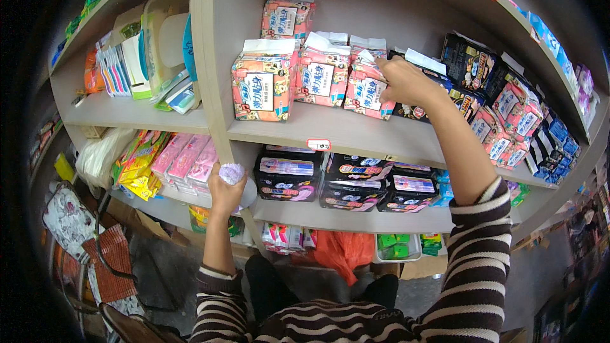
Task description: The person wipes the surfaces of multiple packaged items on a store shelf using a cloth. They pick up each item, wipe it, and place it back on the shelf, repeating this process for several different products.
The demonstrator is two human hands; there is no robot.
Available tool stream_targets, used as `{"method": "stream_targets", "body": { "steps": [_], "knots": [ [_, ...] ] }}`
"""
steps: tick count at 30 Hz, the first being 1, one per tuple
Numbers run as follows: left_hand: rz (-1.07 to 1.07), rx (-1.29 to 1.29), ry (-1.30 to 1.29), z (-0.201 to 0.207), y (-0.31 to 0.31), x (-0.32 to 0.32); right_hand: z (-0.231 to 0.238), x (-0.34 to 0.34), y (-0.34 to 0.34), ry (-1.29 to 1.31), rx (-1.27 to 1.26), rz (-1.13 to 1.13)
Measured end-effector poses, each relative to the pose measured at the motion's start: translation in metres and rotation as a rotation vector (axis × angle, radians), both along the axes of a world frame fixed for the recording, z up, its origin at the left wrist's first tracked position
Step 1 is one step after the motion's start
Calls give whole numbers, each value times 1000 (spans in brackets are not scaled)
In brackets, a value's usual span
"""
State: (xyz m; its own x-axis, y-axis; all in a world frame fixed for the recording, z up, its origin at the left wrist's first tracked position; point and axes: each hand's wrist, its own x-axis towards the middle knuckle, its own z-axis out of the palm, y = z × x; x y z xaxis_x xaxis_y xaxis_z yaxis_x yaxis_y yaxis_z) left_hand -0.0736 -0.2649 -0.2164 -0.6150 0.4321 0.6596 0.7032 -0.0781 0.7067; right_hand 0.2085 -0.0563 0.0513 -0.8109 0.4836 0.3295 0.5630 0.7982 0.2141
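Observation:
My right hand (410, 82) reaches onto the middle shelf, its fingers and thumb closed at the upper right edge of a pink pack (368, 92) with a white top flap. To its left stand more packs of the same kind, a pink pack (321, 76) and another pink pack (257, 82), with others behind. My left hand (225, 190) is lower down, in front of the shelf divider, wrapped round a bunched, fluffy pale lavender cloth-like thing (232, 173). Most of that thing is hidden in the fist. Just right of my right hand lie black packs (467, 63).
The grey shelf board (286, 130) runs under the pink packs; below stand black packs (289, 174). Pink tissue-like packs (184, 159) lie left of the divider (206, 57). Lower down hang a red plastic bag (346, 251) and a white tray (406, 248). A chair (114, 260) stands at lower left.

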Motion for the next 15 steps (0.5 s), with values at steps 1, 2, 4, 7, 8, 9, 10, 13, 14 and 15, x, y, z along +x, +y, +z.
{"method": "stream_targets", "body": {
  "steps": [1, 2, 4, 7, 8, 9, 10, 13, 14, 15],
  "knots": [
    [-13, 2, -41, 0, 0, 0, 0, -3, 5, -2, 19, 45],
    [-15, 7, -23, 0, 0, 1, 1, -6, 10, -56, -15, 8],
    [-38, 26, -26, 0, -1, 1, 2, -12, 19, -21, -42, 44],
    [-7, -19, -64, 0, -3, 2, 4, -19, 22, -3, -27, 67],
    [-48, -4, -86, 0, -4, 1, 4, -19, 20, -45, -35, -2],
    [-88, 11, -89, 0, -4, 2, 7, -21, 18, -126, -87, -83],
    [-57, -61, -115, 1, -4, 0, 8, -17, 15, -116, -88, -61],
    [-87, -77, -28, 4, -3, 0, 21, 11, 2, 75, -46, -58],
    [-115, -48, -61, 5, -4, 0, 29, 23, -2, 129, 60, -49],
    [-149, -21, -119, 5, -4, 0, 36, 35, -7, 195, 195, 32]
  ]
}}
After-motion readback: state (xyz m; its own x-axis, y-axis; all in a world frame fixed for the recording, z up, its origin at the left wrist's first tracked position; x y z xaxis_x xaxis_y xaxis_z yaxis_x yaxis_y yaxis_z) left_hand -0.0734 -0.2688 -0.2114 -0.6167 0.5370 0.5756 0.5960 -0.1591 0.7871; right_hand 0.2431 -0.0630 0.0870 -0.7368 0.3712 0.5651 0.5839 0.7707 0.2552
